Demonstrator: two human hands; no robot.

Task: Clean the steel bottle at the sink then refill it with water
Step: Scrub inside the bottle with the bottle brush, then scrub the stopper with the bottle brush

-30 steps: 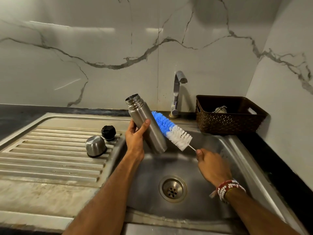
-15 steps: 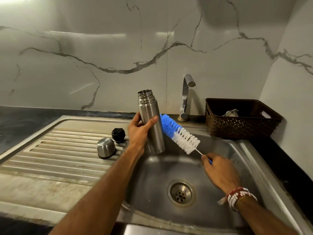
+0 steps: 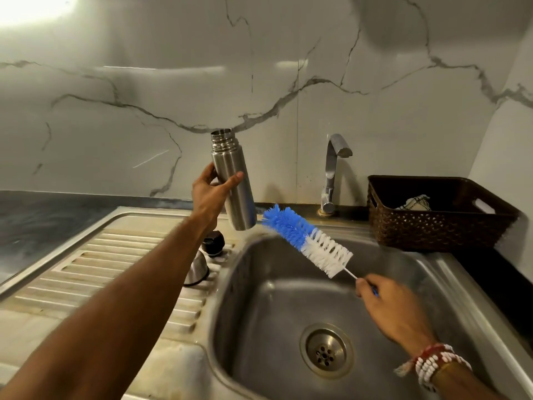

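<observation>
dim scene, glare top left, edges warped.

Two bare forearms in shot, no sleeves anywhere. Left hand [image 3: 212,194] plain, no ring, no watch, nothing on the wrist. Right hand [image 3: 395,311] plain too, but at its wrist a stacked bracelet of small white and red beads [image 3: 432,365], with a frayed pale thread end [image 3: 403,369] hanging off beside it.

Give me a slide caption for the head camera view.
Left hand lifts open steel bottle; right hand holds bottle brush over sink.
</observation>
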